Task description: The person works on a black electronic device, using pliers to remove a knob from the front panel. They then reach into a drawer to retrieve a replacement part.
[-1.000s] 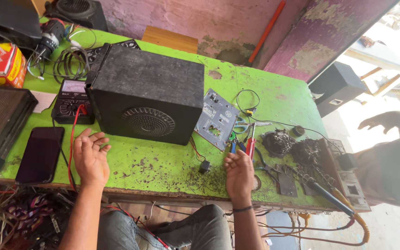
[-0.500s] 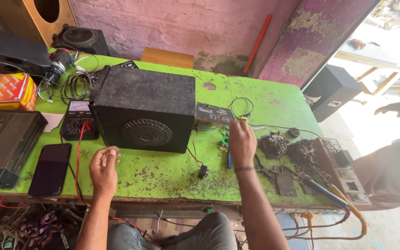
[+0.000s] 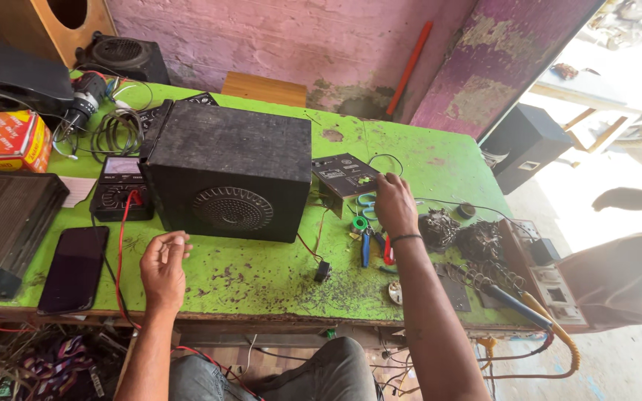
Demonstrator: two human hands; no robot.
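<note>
Right hand (image 3: 395,204) fingers hide panel (image 3: 345,175) edge; multimeter (image 3: 122,189) partly behind speaker box (image 3: 228,178).

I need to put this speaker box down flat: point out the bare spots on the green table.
Bare: the table behind the circuit panel, toward the wall, and the front strip between left hand and small black plug. Crowded: right of the right hand, with pliers, and the left end around the phone.

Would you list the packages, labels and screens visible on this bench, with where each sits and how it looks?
Cardboard box: far left, rectangular, orange, red and yellow.
Multimeter: left of the black speaker box, black, pale display.
Phone: front left, flat, dark blank screen.
Panel plate: by the right hand, black, pale label patches.
</note>
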